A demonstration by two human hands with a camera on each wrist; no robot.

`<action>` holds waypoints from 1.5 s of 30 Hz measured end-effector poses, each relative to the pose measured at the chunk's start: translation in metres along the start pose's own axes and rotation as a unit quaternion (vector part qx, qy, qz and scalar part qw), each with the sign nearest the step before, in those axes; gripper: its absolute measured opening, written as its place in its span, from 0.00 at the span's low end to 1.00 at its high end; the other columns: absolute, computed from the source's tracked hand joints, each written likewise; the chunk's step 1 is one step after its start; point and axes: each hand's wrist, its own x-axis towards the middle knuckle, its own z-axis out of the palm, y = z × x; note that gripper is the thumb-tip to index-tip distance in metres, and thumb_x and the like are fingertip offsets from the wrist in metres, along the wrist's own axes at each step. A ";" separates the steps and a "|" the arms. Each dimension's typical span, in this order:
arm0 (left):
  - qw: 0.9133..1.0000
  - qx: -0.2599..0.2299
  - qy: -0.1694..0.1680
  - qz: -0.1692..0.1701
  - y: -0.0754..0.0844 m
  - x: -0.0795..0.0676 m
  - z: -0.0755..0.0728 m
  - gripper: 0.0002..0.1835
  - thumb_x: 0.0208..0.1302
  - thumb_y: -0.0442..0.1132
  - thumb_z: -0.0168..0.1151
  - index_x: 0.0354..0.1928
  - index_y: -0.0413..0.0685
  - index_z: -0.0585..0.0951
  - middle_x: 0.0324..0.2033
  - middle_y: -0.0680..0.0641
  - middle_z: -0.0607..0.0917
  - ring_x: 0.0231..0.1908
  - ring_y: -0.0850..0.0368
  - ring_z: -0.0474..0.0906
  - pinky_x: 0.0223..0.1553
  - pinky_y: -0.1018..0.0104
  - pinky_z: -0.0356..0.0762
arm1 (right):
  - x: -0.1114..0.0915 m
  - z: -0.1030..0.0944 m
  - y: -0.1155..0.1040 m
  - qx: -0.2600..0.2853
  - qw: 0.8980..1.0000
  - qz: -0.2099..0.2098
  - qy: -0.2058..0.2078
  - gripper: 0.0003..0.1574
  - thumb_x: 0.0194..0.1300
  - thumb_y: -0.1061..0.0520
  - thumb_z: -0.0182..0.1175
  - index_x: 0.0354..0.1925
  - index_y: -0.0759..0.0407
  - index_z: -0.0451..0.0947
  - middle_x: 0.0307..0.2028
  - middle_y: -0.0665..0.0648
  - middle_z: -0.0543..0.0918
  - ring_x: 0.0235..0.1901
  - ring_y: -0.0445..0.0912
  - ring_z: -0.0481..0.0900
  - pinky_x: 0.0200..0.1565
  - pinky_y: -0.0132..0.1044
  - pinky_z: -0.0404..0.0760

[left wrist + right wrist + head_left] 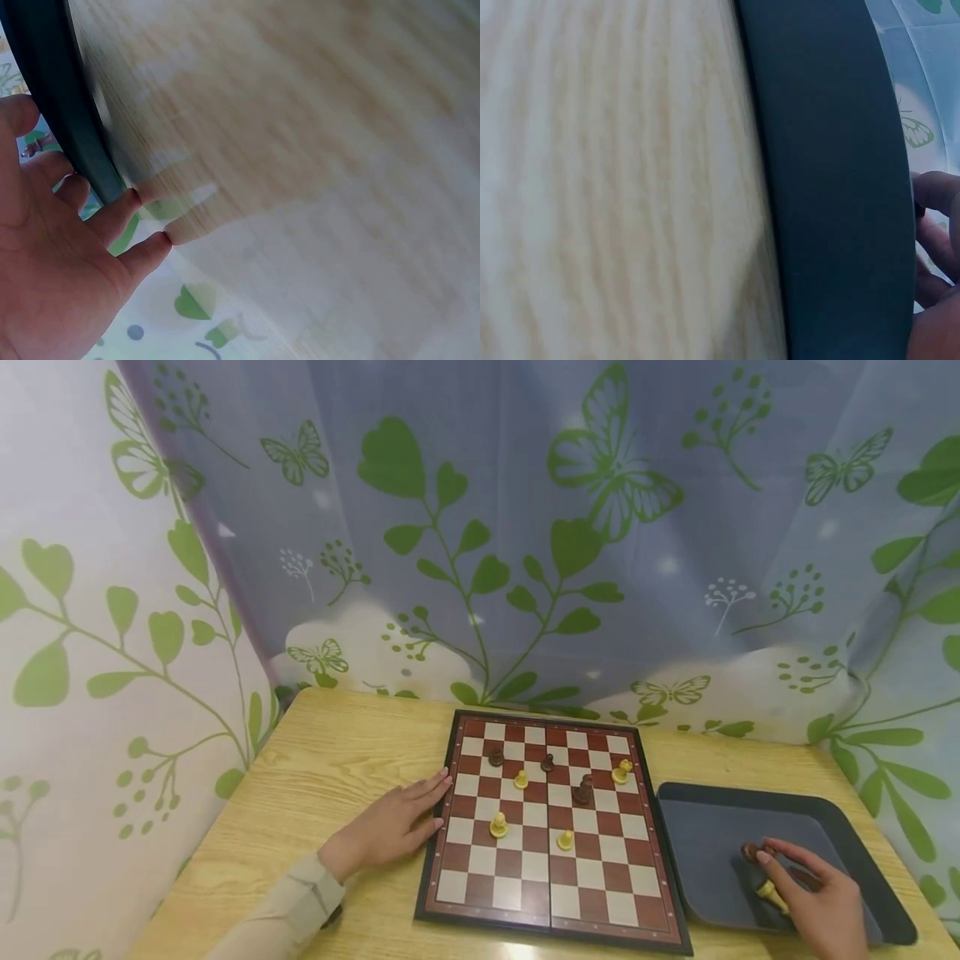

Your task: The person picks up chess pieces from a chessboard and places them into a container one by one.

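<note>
My left hand (390, 827) lies on the table along the left edge of the chessboard (522, 893), its fairly straight fingers touching the frame. In the left wrist view, the fingertips (154, 244) rest by the board's dark side. Over the dark tray (697, 827) at right, my right hand (821, 893) pinches a dark brown chess piece (750, 852) between thumb and fingers. A yellow chess piece (772, 895) is just under that hand, partly covered by it. The tray's wall (840, 180) hides much of the hand in the right wrist view.
On the board stand several pieces, among them a dark knight (582, 790), a yellow piece (622, 772) near the right edge and a yellow pawn (566, 840). The tray sits close against the board's right side. A patterned curtain (517, 527) hangs behind the wooden table (337, 743).
</note>
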 end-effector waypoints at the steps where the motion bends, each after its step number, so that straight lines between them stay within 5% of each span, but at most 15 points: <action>1: 1.000 0.000 -0.001 0.000 0.000 0.000 -0.001 0.33 0.80 0.54 0.44 0.79 0.47 0.57 0.80 0.46 0.54 0.74 0.39 0.61 0.71 0.35 0.63 | -0.001 0.000 0.000 0.006 1.000 0.002 0.002 0.35 0.68 0.41 0.66 0.60 0.67 0.80 0.34 0.18 0.70 0.32 0.14 0.67 0.30 0.21 0.80; 13: 1.000 0.003 0.002 0.000 -0.001 -0.002 -0.001 0.34 0.80 0.54 0.44 0.80 0.47 0.57 0.80 0.47 0.54 0.75 0.40 0.61 0.70 0.34 0.63 | -0.001 -0.002 0.001 0.012 1.000 0.010 0.004 0.37 0.68 0.40 0.66 0.65 0.64 0.77 0.37 0.19 0.71 0.33 0.14 0.66 0.31 0.19 0.80; 19: 1.000 0.002 0.002 0.004 0.000 -0.003 -0.003 0.34 0.81 0.54 0.44 0.79 0.45 0.57 0.80 0.46 0.54 0.74 0.39 0.61 0.70 0.34 0.63 | -0.001 -0.002 0.002 0.000 1.000 -0.006 -0.002 0.45 0.66 0.38 0.67 0.72 0.59 0.70 0.52 0.32 0.74 0.42 0.17 0.65 0.38 0.12 0.73; 27: 1.000 0.007 0.003 0.004 0.000 -0.003 -0.004 0.34 0.81 0.54 0.44 0.80 0.46 0.56 0.80 0.46 0.54 0.74 0.39 0.61 0.71 0.35 0.63 | -0.005 0.003 -0.012 -0.016 0.999 -0.035 -0.012 0.42 0.68 0.38 0.65 0.71 0.58 0.71 0.61 0.49 0.76 0.47 0.23 0.66 0.41 0.13 0.72; 33: 1.000 0.006 0.002 0.007 -0.001 -0.001 -0.001 0.34 0.81 0.55 0.44 0.80 0.46 0.56 0.80 0.46 0.53 0.74 0.38 0.61 0.70 0.34 0.63 | -0.015 0.008 -0.040 -0.005 0.996 -0.070 -0.049 0.39 0.71 0.40 0.63 0.71 0.59 0.72 0.59 0.43 0.74 0.62 0.59 0.76 0.38 0.13 0.73; 35: 1.000 0.005 0.003 0.006 -0.002 0.000 -0.001 0.34 0.81 0.55 0.43 0.80 0.46 0.56 0.80 0.46 0.53 0.74 0.39 0.61 0.70 0.33 0.63 | -0.017 0.012 -0.051 0.004 0.993 -0.106 -0.056 0.35 0.72 0.43 0.63 0.69 0.59 0.74 0.58 0.38 0.75 0.64 0.56 0.76 0.40 0.13 0.73; 40: 1.000 0.003 -0.001 -0.003 -0.002 -0.001 -0.001 0.34 0.81 0.54 0.44 0.80 0.47 0.56 0.80 0.47 0.53 0.75 0.39 0.61 0.70 0.33 0.62 | -0.027 0.032 -0.077 0.044 0.973 -0.217 -0.071 0.25 0.71 0.55 0.66 0.62 0.63 0.79 0.53 0.26 0.76 0.54 0.18 0.68 0.50 0.13 0.72; 45: 1.000 -0.005 -0.006 0.000 0.001 -0.001 -0.001 0.34 0.80 0.54 0.44 0.80 0.47 0.56 0.80 0.47 0.53 0.75 0.40 0.60 0.71 0.33 0.61 | -0.043 0.050 -0.096 0.033 0.964 -0.243 -0.104 0.22 0.70 0.56 0.66 0.60 0.60 0.81 0.55 0.38 0.82 0.54 0.16 0.67 0.52 0.21 0.76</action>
